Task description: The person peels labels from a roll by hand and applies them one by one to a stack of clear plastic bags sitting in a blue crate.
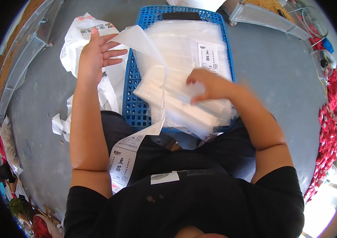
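My left hand (103, 53) is raised palm up at the left of a blue plastic crate (128, 98), fingers spread. The end of a white label backing strip (144, 38) is caught at its fingers. The strip runs across the bags and down to printed labels (123, 160) by my left thigh. My right hand (210, 86), blurred, hovers over a pile of clear plastic bags (174, 41) on the crate. Its thumb and fingers are curved and apart, apparently around nothing. Just above it, a white printed label (207, 58) lies flat on the top bag.
Left of the crate lie a white plastic bag (79, 44) and crumpled backing paper (107, 92) on the grey floor (46, 104). Metal-framed racks (22, 71) stand at the left and a wheeled one (263, 22) at the upper right. Red packets (326, 142) are heaped along the right.
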